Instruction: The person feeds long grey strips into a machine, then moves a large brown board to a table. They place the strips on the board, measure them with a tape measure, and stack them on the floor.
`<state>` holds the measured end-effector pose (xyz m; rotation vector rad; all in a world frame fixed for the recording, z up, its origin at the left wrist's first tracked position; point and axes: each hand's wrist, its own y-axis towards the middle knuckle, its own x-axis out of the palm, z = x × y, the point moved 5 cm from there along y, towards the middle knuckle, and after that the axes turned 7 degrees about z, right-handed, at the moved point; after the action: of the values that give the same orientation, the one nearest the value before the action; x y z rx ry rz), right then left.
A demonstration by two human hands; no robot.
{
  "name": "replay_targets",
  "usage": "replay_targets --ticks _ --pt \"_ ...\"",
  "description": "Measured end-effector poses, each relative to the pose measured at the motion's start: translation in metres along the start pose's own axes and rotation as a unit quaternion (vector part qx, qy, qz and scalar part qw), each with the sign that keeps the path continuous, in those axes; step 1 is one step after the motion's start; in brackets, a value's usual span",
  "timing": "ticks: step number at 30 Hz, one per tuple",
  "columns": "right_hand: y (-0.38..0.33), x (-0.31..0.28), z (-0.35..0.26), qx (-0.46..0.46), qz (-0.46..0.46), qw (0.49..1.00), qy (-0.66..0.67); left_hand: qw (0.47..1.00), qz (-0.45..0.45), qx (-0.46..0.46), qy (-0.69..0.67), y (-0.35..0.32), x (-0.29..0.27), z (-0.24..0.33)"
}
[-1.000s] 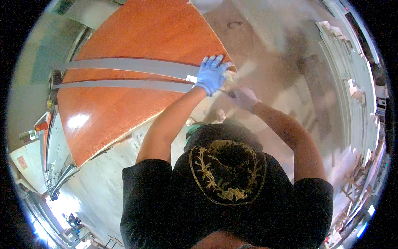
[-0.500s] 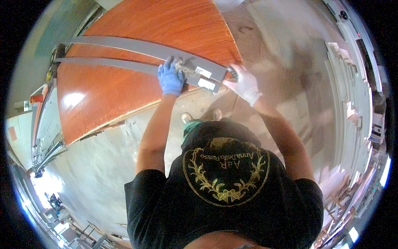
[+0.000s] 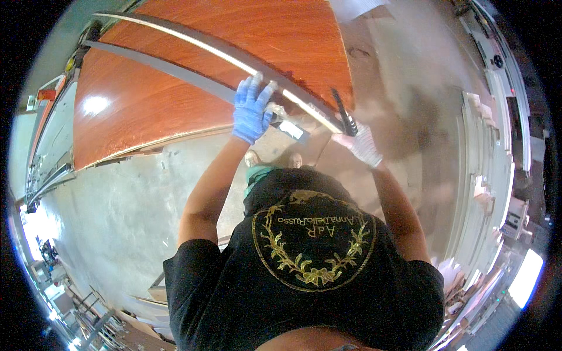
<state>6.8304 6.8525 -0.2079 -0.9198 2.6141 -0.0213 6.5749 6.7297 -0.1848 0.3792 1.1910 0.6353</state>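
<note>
upper strip [image 3: 225,57]: long and narrow, slanting over the table [image 3: 134,123] from the far left toward the person's right, its bright side catching the light
lower strip [image 3: 167,68]: grey, running beside the upper one on the person's side, the two spreading apart toward the middle; a white label [image 3: 288,129] sits near its close end
strip ends: both reach out past the table's near edge
left grip [image 3: 250,114]: blue-gloved, laid over the strips, fingertips at the upper one's bright side; whether it closes around anything, i cannot tell
pale wad [image 3: 275,109]: crumpled, just beside the left thumb
right grip [image 3: 362,145]: white-gloved, closed on a dark tool [image 3: 348,121], thumb toward the upper strip's close end; whether they touch is unclear
dark tool: slim, pointing up and away from the hand
table top: red-brown, wood-grained, glossy at the left
floor [image 3: 129,210]: grey, a pair of shoes [image 3: 294,159] on it
right side: long pale panels [image 3: 471,193], stacked
</note>
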Motion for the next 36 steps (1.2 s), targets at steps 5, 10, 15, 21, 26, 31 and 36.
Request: replay_targets --ticks 5,10,15,21,26,31,36 --pt "-0.019 0.005 0.064 0.304 -0.017 0.911 0.277 0.986 -0.138 0.07 0.063 0.026 0.049 0.035" --pt "-0.029 -0.012 0.045 0.129 0.11 0.985 0.035 0.975 -0.176 0.028 0.135 0.02 0.085 0.005" --pt "-0.05 -0.03 0.034 0.101 0.002 0.982 -0.158 0.974 -0.178 0.031 0.139 0.021 0.088 0.005" --pt "-0.049 -0.042 0.009 0.054 -0.057 0.923 -0.377 0.973 -0.185 0.042 0.133 0.02 0.089 0.006" --pt "-0.041 -0.047 0.014 0.032 -0.075 0.912 -0.402 0.969 -0.192 0.042 0.147 0.019 0.093 0.003" --pt "-0.03 -0.052 -0.003 0.028 -0.113 0.907 -0.404 0.972 -0.186 0.045 0.135 0.02 0.092 0.005" --pt "-0.026 -0.05 -0.005 0.003 -0.117 0.901 -0.417 0.972 -0.195 0.039 0.125 0.02 0.091 0.004"
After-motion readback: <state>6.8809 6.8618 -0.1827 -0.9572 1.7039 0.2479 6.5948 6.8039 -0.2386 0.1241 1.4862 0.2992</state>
